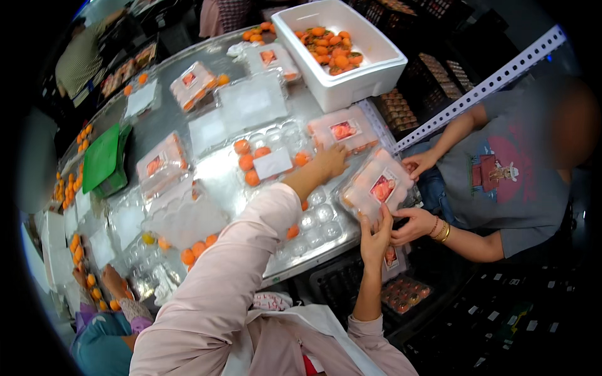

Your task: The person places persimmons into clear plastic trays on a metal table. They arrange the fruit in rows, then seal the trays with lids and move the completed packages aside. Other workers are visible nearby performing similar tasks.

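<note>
My left hand (331, 162) reaches across the metal table (209, 176), its fingers at the near edge of a closed clear plastic fruit pack (324, 129) with a picture label; whether they grip it is unclear. My right hand (377, 230) holds the lower edge of another labelled fruit pack (369, 181), tilted beyond the table's right edge. A co-worker's two hands (414, 225) are at the same pack. Left of my left hand, a white card (273, 163) lies among orange fruits (246, 162) in an open moulded plastic tray (282, 136).
A white foam box (338, 87) of orange fruits stands at the table's far right. More packs (162, 162), a green container (104, 162) and loose fruits lie leftward. Another worker's hands (113, 280) are at lower left. A perforated metal bar (479, 89) slants at right; black crates (494, 310) stand below.
</note>
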The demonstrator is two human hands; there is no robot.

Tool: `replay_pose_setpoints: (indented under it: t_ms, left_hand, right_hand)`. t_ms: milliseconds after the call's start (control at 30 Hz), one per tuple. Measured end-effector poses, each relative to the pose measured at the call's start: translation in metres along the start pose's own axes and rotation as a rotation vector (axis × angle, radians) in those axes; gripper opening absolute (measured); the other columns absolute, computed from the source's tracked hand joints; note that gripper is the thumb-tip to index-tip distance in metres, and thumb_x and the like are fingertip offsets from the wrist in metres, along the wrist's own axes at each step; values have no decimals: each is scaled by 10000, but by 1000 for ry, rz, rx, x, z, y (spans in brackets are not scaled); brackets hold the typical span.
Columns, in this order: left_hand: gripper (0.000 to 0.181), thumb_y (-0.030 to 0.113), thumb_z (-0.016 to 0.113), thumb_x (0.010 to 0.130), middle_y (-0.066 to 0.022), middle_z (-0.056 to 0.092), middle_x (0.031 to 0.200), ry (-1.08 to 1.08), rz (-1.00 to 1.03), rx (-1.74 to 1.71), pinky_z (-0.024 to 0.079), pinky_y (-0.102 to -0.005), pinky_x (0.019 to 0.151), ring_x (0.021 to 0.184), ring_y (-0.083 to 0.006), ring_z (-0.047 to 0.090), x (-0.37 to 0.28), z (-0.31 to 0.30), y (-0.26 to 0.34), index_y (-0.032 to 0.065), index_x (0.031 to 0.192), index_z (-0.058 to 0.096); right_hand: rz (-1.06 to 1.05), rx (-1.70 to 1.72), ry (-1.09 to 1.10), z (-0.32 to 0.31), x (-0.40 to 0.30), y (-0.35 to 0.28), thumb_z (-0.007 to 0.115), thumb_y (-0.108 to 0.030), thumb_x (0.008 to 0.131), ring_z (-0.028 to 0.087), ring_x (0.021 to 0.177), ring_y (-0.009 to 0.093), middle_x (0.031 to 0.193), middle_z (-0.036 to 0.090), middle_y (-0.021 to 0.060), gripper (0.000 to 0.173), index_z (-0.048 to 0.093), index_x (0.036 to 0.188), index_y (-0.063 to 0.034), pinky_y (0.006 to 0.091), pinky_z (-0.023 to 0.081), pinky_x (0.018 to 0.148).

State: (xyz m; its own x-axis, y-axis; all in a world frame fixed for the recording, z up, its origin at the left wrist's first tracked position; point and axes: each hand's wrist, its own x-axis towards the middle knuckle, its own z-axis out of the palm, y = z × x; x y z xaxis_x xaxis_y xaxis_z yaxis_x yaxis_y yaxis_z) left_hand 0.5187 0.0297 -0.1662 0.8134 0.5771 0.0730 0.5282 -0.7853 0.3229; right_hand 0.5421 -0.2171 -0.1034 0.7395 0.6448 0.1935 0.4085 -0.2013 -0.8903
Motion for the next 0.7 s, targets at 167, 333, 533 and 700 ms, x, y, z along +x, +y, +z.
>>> replay_pose_setpoints:
  t_ms: [167,333,533,700]
  left_hand:
    - [436,201,602,860,-136,536,1236,376,3,-648,440,-399,922,1083,-309,548,-70,-63,6,36,1246,484]
    - [371,-16,568,851,-88,582,1154,580,-289,-925,504,-283,782,896,-149,627,-228,-125,-18,49,1213,516]
    - [276,-11,544,880,-92,599,1070,1108,-551,-683,483,-268,779,875,-141,618,-387,-148,-49,11,1154,524]
    - [310,-8,560,870,-84,584,1066,1272,-911,-704,496,-254,755,838,-132,601,-513,-99,-42,3,1175,508]
  right_hand:
    - [5,246,-266,-12,14,-7,624,-59,846,502,1166,291,1327,449,220,708,216,1414,47,367,386,1002]
    - [-195,340,-23,-23,185,-154,604,-113,871,636,736,196,930,650,159,715,148,1391,71,282,530,635]
    - [-346,334,-291,-46,258,-188,556,-209,927,644,894,192,1095,614,183,456,425,1280,49,280,539,769]
    - [-350,290,-442,60,66,-157,582,-118,917,633,794,120,963,663,88,318,551,1205,13,249,520,729]
